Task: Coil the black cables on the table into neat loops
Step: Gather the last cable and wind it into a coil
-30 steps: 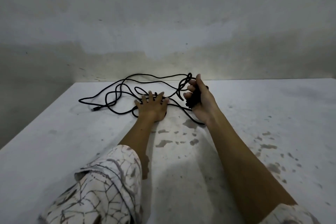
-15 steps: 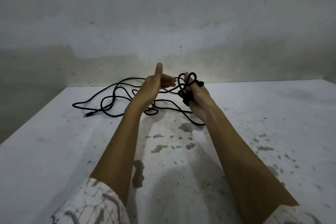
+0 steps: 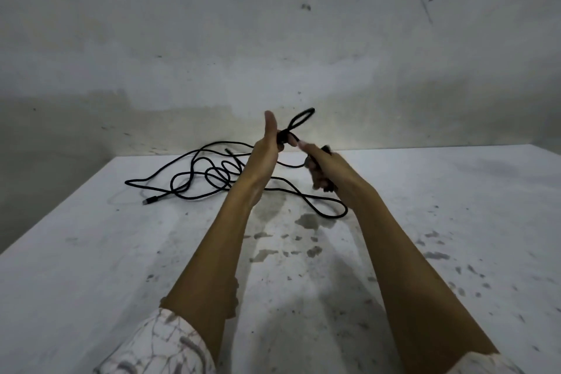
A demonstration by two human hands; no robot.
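Left hand (image 3: 267, 146), thumb upright, pinches a small raised loop of the thin black braided cable (image 3: 194, 179); right hand (image 3: 321, 170) is curled round a dark bundle of gathered turns. Winding looks under way. Next, I judge, another length must be drawn from the loose tangle sprawled on the stained white tabletop (image 3: 91, 252), left of and beyond both hands.

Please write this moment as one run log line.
left hand: holds cable loop | right hand: grips coiled bundle | rest of cable: loose on table
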